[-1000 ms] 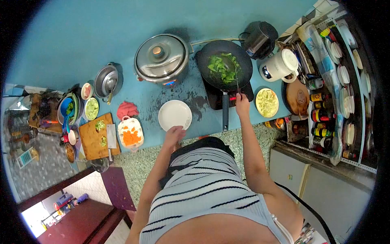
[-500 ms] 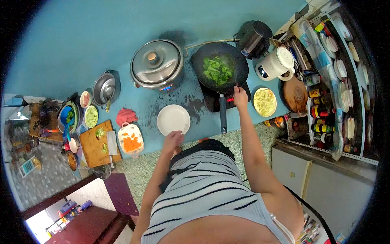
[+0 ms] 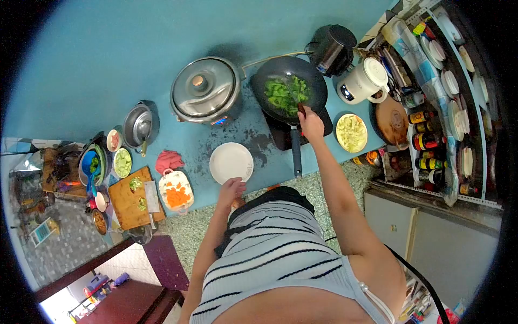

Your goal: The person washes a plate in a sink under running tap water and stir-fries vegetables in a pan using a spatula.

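Head view, now: what is the right hand [image 3: 312, 127] doing, just above and right of centre?

It is gripping a dark-red-handled cooking utensil [image 3: 301, 109], fingers closed around the grip, and the far end is reaching in among bright green leafy pieces [image 3: 280, 96].

Where are those pieces lying?

Inside a round black wok [image 3: 320, 97] at the upper centre-right of the frame. It is sitting on a flat black cooktop [image 3: 281, 134], its straight dark handle pointing toward the bottom of the frame.

And the left hand [image 3: 233, 189]?

That one is lying near the middle of the frame, at the lower edge of a round white plate [image 3: 232, 159]. I cannot tell whether the fingers are pinching the rim or only resting beside it. The two hands are working well apart.

What is standing around the wok?

To its lower right, a pale yellow bowl [image 3: 353, 152] is holding chopped yellow-green pieces [image 3: 352, 133]. To its left, a large lidded metal pot [image 3: 210, 94] is standing in the upper centre-left.

And left of the plate?

A white oblong dish [image 3: 171, 180] is holding chopped orange pieces [image 3: 176, 196]; a crumpled pinkish-red cloth [image 3: 170, 161] is lying just above it. Farther left, a broad-bladed cleaver [image 3: 151, 196] is lying along the right side of a tan wooden cutting board [image 3: 121, 197].
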